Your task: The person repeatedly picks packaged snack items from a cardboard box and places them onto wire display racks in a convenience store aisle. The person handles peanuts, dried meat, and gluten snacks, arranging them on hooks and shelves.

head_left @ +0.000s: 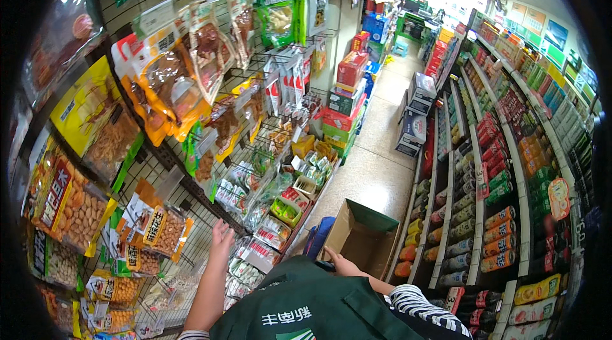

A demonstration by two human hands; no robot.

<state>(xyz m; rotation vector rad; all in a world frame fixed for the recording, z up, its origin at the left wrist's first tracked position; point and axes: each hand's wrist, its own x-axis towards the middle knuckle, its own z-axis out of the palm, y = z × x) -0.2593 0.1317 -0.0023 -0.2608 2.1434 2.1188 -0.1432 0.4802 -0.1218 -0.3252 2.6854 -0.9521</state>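
Note:
My left hand (221, 238) is raised with fingers spread, close to the wire display rack (185, 180) and just below hanging orange snack packets (153, 228); it holds nothing. My right hand (341, 265) rests low by my green apron (306, 308), at the near edge of an open cardboard box (363, 238) on the floor. Whether it grips the box edge is not clear. The striped sleeve of my right arm (421, 305) shows at the bottom.
Hanging bags of nuts and dried snacks (159, 78) fill the left wall rack. Bottled drinks line the shelves on the right (497, 212). Stacked cartons (344, 97) and boxes (414, 117) stand along the narrow tiled aisle (376, 161).

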